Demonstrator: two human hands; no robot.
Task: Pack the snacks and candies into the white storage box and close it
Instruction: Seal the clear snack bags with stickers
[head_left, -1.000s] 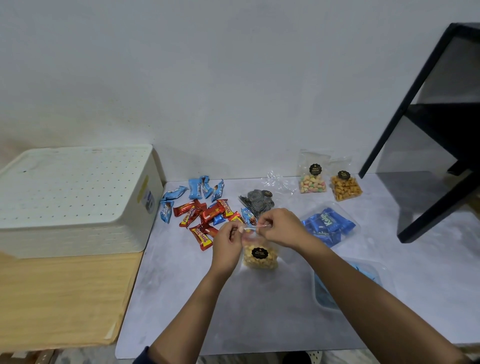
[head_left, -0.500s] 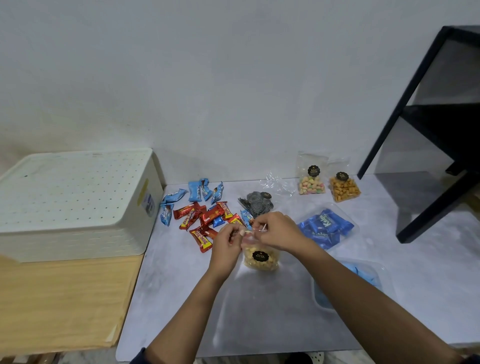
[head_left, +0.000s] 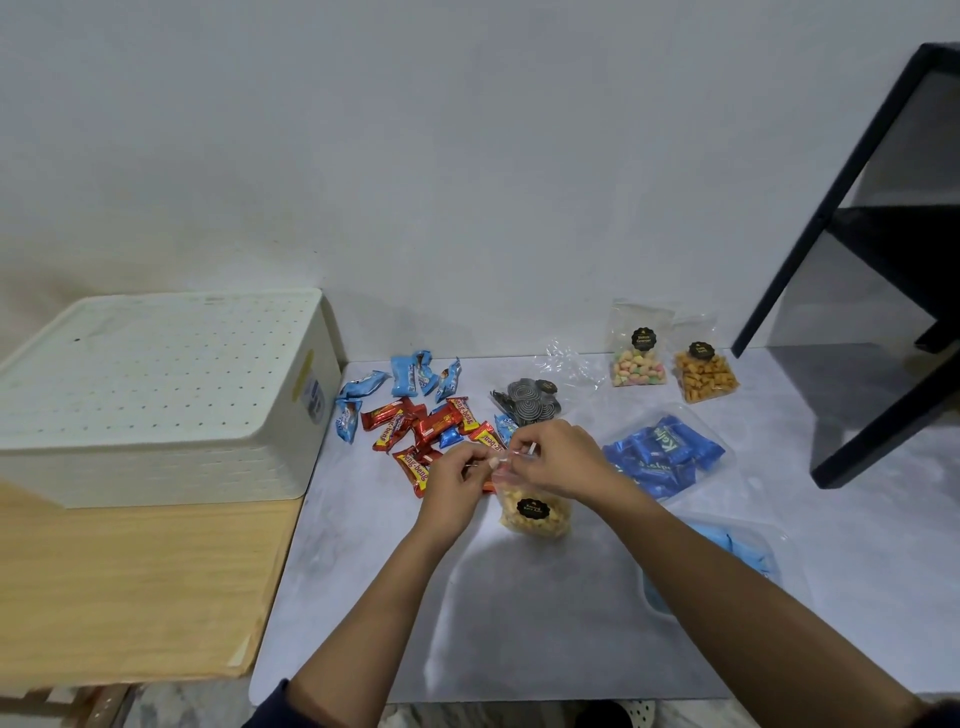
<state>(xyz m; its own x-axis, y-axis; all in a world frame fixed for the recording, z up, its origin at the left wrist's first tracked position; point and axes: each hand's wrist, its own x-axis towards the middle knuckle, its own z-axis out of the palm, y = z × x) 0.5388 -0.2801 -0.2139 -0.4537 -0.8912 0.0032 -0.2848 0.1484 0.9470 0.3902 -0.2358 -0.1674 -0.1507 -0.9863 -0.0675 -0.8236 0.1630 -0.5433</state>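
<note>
1. Clear plastic, a pouch of yellow snack (head_left: 535, 514), stands on the grey table (head_left: 519, 623) at the centre of my view. My read is that it is the piece being worked. The left hand (head_left: 457, 475) pinches its top edge from nine o'clock and the right hand (head_left: 553, 457) from three o'clock, fingers curled. I cannot tell whether they are sealing or opening it.
2. At ten to eleven o'clock from the pouch lie the red bars (head_left: 431, 431) in a loose heap, with the light-blue wrappers (head_left: 410, 376) just beyond them.
3. At twelve o'clock sits the bag of black spiral sweets (head_left: 530, 402). At one o'clock the pastel sweets pouch (head_left: 639, 358) and the orange snack pouch (head_left: 704, 374) stand side by side against the wall.
4. At two o'clock is the bag of dark-blue packets (head_left: 665, 452). At four o'clock a clear tub (head_left: 748, 551) with pale-blue contents is partly hidden by the right forearm.
5. At nine to ten o'clock, well apart from the hands, the white storage box (head_left: 156, 395) sits on the wooden surface (head_left: 130, 571) with its perforated top in place.
6. My judgement is that packing has not visibly begun. Every snack I can see is out on the table, and I cannot see inside the box. What is left is to open the box, load each group and shut it.
</note>
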